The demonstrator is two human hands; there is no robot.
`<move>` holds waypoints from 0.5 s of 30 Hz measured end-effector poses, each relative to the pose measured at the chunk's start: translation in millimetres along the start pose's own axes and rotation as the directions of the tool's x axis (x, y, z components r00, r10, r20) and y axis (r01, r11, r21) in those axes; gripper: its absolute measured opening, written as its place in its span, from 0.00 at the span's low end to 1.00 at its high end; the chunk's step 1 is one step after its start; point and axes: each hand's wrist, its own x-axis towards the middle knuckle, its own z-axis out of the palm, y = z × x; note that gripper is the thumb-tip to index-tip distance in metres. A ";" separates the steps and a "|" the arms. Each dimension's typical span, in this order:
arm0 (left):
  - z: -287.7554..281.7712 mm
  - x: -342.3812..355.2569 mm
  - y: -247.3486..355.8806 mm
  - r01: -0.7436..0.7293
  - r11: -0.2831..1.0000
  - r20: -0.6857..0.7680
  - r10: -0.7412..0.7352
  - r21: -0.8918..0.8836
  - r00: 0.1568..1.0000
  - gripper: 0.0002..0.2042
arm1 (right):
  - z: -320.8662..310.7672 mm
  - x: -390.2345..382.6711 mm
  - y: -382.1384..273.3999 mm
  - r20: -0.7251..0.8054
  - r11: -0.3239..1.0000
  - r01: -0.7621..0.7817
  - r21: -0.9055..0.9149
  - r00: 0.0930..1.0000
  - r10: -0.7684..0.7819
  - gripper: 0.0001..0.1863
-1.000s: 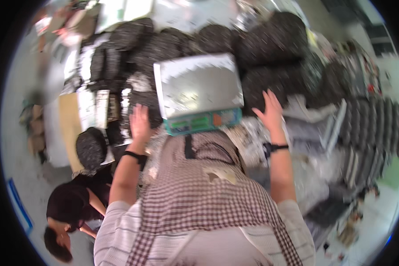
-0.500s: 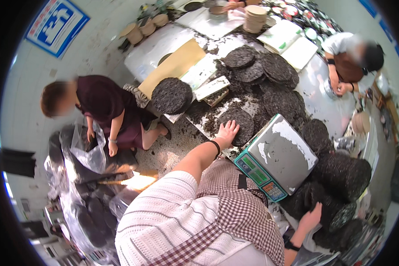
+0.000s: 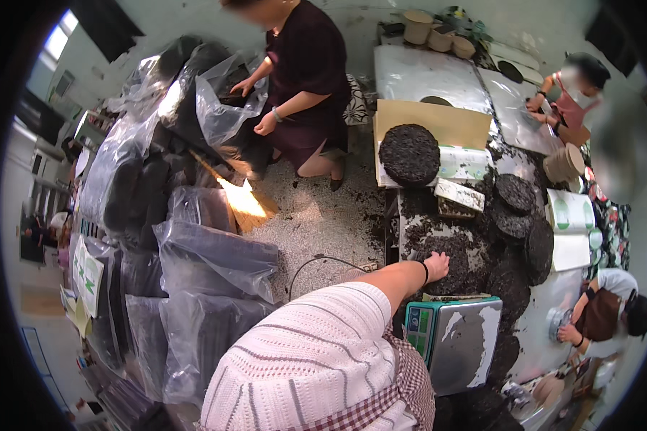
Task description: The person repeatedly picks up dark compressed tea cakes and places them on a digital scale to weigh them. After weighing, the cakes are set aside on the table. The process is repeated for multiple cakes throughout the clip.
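Observation:
My left hand (image 3: 436,266) rests on a dark, rough, round pressed cake (image 3: 449,248) lying on the worktable, its fingers stretched out rather than wrapped around it. A digital scale (image 3: 467,341) with a green frame and a scuffed grey plate stands just nearer than that hand, with nothing on its plate. My right hand is out of view. Beyond the left hand are a small white-topped block (image 3: 459,197) and a thick dark cake (image 3: 410,155) on papers. More dark round cakes (image 3: 515,194) lie overlapping to the right, among scattered crumbs.
A person in dark clothes (image 3: 309,79) bends over plastic-wrapped dark bundles (image 3: 216,248) piled on the left. A broom (image 3: 246,205) lies by them. Two other people (image 3: 571,100) work along the table's far and right sides. Stacked brown discs (image 3: 564,164) stand at the back right.
The view has swung left, bringing more of the wrapped bundles and floor into sight. My right hand has dropped out of view. My left hand stays on the round cake.

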 end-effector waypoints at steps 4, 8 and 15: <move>-46.1 -28.7 16.9 0.053 0.998 0.061 -0.054 0.018 0.997 0.38 | 25.0 10.8 -59.5 0.228 0.653 -0.302 0.694 0.953 0.198 0.29; -15.4 -30.8 26.2 0.003 0.997 -0.154 0.009 0.075 0.988 0.30 | 101.5 25.3 -76.3 0.765 -0.368 -0.850 0.376 0.509 -0.394 0.30; -75.6 -38.8 -26.6 -0.157 0.978 -0.071 0.148 -0.135 0.986 0.31 | 115.5 54.5 -167.8 0.671 -0.431 -0.743 0.512 0.659 -0.339 0.22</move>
